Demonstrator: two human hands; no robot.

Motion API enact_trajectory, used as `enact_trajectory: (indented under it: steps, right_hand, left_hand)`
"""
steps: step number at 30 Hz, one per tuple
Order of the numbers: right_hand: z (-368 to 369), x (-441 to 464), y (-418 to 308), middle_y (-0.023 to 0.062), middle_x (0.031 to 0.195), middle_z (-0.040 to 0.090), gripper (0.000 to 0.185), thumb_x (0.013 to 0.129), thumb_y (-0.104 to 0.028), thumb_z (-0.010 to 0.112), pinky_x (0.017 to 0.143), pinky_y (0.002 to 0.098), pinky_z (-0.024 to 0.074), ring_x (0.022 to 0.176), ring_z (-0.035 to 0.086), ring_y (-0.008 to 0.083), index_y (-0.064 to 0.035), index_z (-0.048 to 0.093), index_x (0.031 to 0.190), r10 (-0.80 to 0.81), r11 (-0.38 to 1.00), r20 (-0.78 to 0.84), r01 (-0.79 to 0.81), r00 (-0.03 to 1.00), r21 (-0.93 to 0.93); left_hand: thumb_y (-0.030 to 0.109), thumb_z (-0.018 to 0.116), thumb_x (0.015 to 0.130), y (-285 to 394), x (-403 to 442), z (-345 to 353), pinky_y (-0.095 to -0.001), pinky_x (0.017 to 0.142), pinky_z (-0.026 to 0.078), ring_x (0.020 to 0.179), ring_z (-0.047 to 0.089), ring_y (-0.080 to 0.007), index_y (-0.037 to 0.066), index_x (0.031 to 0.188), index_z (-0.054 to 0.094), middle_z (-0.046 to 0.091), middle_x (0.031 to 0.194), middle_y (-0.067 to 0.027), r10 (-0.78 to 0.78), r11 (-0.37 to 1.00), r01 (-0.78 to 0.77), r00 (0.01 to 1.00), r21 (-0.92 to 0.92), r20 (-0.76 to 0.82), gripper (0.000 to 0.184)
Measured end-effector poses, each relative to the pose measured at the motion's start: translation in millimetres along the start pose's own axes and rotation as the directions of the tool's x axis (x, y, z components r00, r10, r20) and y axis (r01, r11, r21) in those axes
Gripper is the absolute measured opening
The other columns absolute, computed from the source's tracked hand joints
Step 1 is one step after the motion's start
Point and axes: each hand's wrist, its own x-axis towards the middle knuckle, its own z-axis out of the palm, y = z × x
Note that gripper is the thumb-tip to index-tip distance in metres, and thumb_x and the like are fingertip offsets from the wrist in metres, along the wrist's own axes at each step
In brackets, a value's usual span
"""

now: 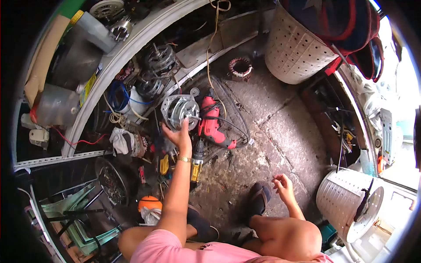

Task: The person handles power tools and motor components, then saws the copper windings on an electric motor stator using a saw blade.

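The metal motor (179, 111) at ten o'clock is being held by just the half-open left hand (179, 136), nothing is being held by the half-curled right hand (285, 188) at four o'clock, and the red drill (212, 125) might be getting bumped if that grip is slipping.

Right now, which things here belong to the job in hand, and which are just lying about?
Seemingly in the job:
motor, gripped by the left hand
perhaps the red drill lying beside it

Apparently just lying about:
ring of wire coils
yellow-capped container
white cloth
white drum with holes, on its side
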Motion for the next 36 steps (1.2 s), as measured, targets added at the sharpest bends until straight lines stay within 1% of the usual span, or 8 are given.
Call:
enact_trajectory:
  steps: [5,10,15,23,25,28,30,36]
  right_hand:
    - [7,31,-42,0.0084,0.126,0.054,0.053,0.085,-0.025,0.070,0.074,0.0284,0.0504,0.103,0.056,0.0168,-0.0086,0.048,0.130,-0.267,0.952,0.144,0.238,0.953,0.192]
    - [13,91,-74,0.0153,0.146,0.036,0.112,0.070,-0.056,0.078,0.105,0.0473,0.0357,0.130,0.042,0.0305,-0.0068,0.018,0.151,-0.356,0.892,0.420,0.170,0.835,0.420]
    - [-4,86,-67,0.0142,0.147,0.035,0.103,0.074,-0.044,0.078,0.091,0.0532,0.0510,0.130,0.044,0.0329,-0.0153,0.017,0.151,-0.196,0.819,0.336,-0.035,0.921,0.573]
    - [-13,123,-44,0.0117,0.131,0.051,0.065,0.080,-0.026,0.067,0.074,0.0477,0.0616,0.107,0.064,0.0296,-0.0110,0.039,0.137,-0.217,0.672,0.127,0.054,0.968,0.739]
    - [-21,152,-48,0.0121,0.128,0.053,0.056,0.083,-0.021,0.064,0.063,0.0434,0.0638,0.099,0.066,0.0316,-0.0104,0.041,0.133,-0.134,0.651,0.018,0.075,0.991,0.755]
    - [-39,201,-70,0.0094,0.122,0.055,0.036,0.085,-0.025,0.063,0.065,0.0476,0.0619,0.099,0.065,0.0326,-0.0144,0.050,0.117,-0.149,0.727,-0.102,0.179,0.984,0.663]
    - [-42,231,-90,0.0125,0.122,0.055,0.057,0.081,-0.024,0.073,0.047,0.0358,0.0602,0.080,0.068,0.0324,-0.0102,0.045,0.128,-0.100,0.696,-0.238,0.239,0.966,0.677]
    - [-56,267,-126,0.0138,0.114,0.060,0.070,0.071,-0.031,0.084,0.052,0.0341,0.0587,0.088,0.066,0.0263,-0.0078,0.050,0.127,-0.199,0.851,-0.457,0.385,0.867,0.358]
  left_hand:
    - [0.019,0.079,0.074,71,-84,-14,-0.0370,0.103,0.037,0.119,0.047,-0.0218,0.000,0.138,0.033,0.047,0.132,-0.0109,-0.332,0.857,0.405,0.907,-0.319,0.259,0.081]
    - [0.024,0.081,0.071,86,-178,6,-0.0325,0.096,0.043,0.110,0.053,-0.0150,0.004,0.127,0.048,0.055,0.121,-0.0054,-0.487,0.634,0.762,0.525,-0.131,0.698,0.068]
    - [0.023,0.077,0.080,95,-210,22,-0.0297,0.085,0.050,0.097,0.061,-0.0107,0.005,0.117,0.059,0.065,0.108,-0.0027,-0.486,0.508,0.858,0.354,-0.071,0.799,0.045]
    - [0.031,0.073,0.084,37,-195,59,-0.0358,0.095,0.044,0.109,0.054,-0.0163,0.003,0.123,0.055,0.060,0.118,-0.0084,-0.187,0.755,0.648,0.361,-0.101,0.914,0.051]
    - [0.044,0.079,0.072,13,-179,59,-0.0452,0.101,0.034,0.118,0.043,-0.0323,-0.001,0.127,0.047,0.048,0.123,-0.0203,-0.055,0.993,-0.028,0.764,0.118,0.643,0.078]
    - [0.035,0.081,0.067,12,-125,43,-0.0499,0.103,0.032,0.118,0.041,-0.0391,0.001,0.130,0.041,0.043,0.127,-0.0213,0.130,0.883,-0.258,0.937,0.392,0.324,0.082]
    - [0.037,0.083,0.064,3,-98,36,-0.0497,0.102,0.033,0.123,0.039,-0.0388,0.001,0.130,0.041,0.040,0.131,-0.0214,0.046,0.818,-0.198,0.958,0.540,0.282,0.087]
    - [0.053,0.082,0.062,1,-41,52,-0.0507,0.100,0.040,0.119,0.048,-0.0419,-0.002,0.128,0.041,0.052,0.125,-0.0246,-0.332,0.573,-0.191,0.835,0.797,0.440,0.095]
